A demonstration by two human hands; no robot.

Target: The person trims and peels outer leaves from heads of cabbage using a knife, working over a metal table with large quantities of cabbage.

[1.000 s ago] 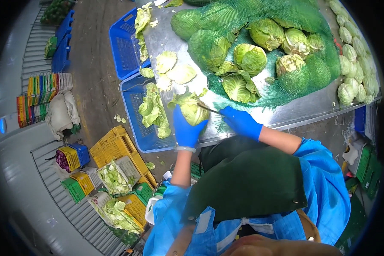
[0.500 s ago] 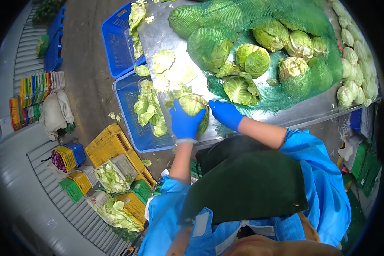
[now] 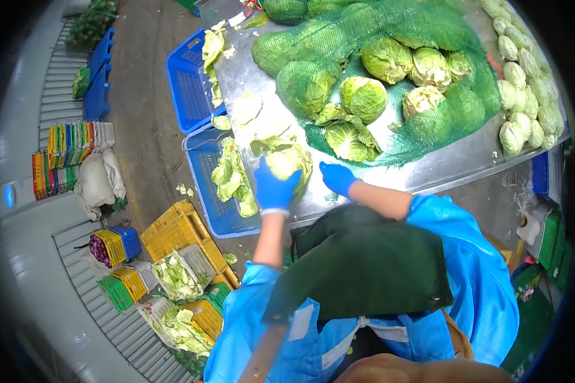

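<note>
My left hand (image 3: 276, 186), in a blue glove, curls around the near left side of a pale green cabbage (image 3: 286, 161) on the metal table (image 3: 421, 180). Just right of it and apart from the cabbage is my right hand (image 3: 338, 178), gloved too, its fingers closed. A thin knife blade showed at this hand earlier; now it can hardly be made out. Beyond my hands a green mesh bag (image 3: 453, 124) lies opened out, with several cabbages in it. One leafy cabbage (image 3: 351, 138) sits at the bag's near edge. Loose leaves (image 3: 246, 107) lie to the left.
Two blue crates, a near one (image 3: 204, 214) with trimmed leaves and a far one (image 3: 195, 83), stand against the table's left edge. Pale cabbages (image 3: 521, 131) are piled at the right. Yellow crates (image 3: 179, 230) and leaf-filled baskets (image 3: 177, 277) stand on the floor at left.
My right hand has drawn slightly away from the cabbage, and the blade no longer shows clearly. More of the cabbage's top is exposed by my left hand. The whole view has shifted a little.
</note>
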